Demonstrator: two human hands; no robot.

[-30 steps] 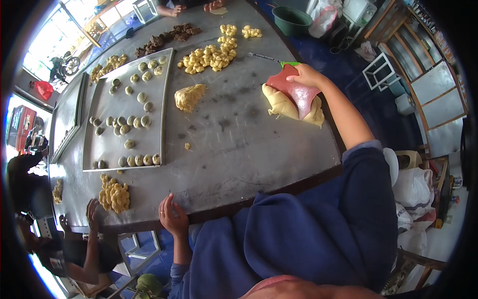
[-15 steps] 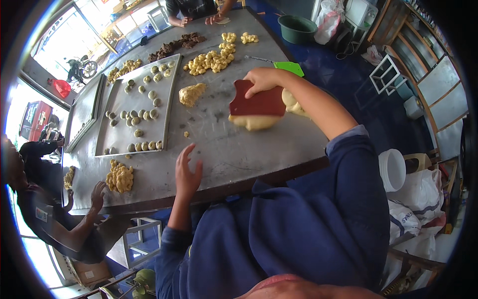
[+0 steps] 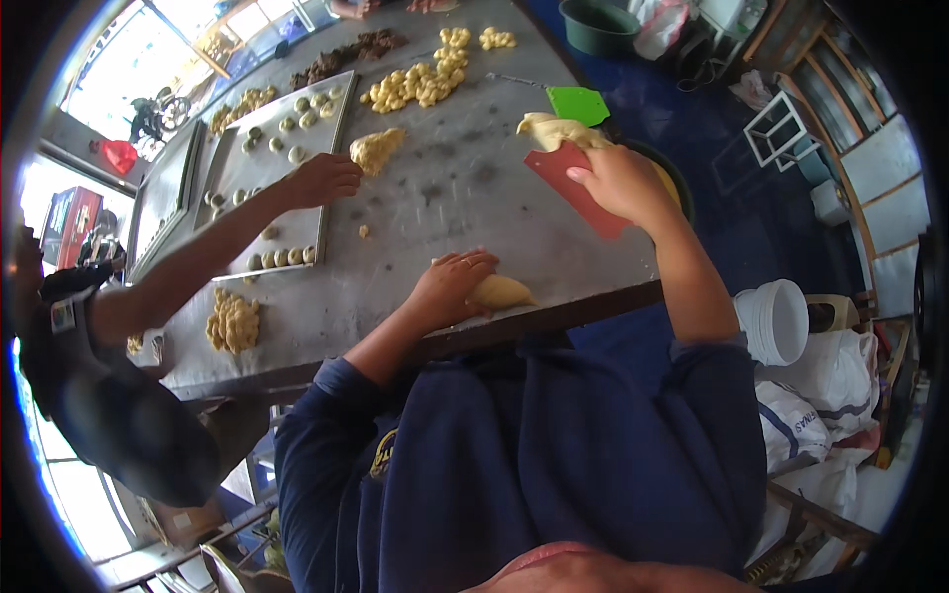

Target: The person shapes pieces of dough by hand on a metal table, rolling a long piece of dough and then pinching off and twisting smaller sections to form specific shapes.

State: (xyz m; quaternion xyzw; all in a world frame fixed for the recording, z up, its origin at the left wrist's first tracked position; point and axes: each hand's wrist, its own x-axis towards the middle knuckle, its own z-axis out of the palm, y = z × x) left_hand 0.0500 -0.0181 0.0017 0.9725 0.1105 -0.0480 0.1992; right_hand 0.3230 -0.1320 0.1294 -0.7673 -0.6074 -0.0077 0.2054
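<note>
My right hand (image 3: 625, 184) is closed round a red dough scraper (image 3: 578, 190), which is tilted on the steel table. Its upper edge is right beside a pale dough mass (image 3: 556, 131) at the table's right side. Near the front edge, my left hand (image 3: 453, 289) lies cupped over the left end of a smooth piece of dough (image 3: 502, 293); some fingers are hidden by the hand's back. A co-worker's hand (image 3: 326, 181) touches a rough yellow dough lump (image 3: 378, 150) left of the middle.
A tray (image 3: 338, 117) with round dough balls stands at left, below the co-worker's forearm. Yellow dough pieces (image 3: 415, 85) and brown filling (image 3: 348, 56) lie farther back. A green scraper (image 3: 577, 105) rests near the right edge. A white bucket (image 3: 776, 321) stands beyond my right arm.
My right hand has brought the red scraper rightward to the dough mass. My left hand has moved onto the dough piece, which now lies nearer the front edge. The co-worker's arm has reached across the tray.
</note>
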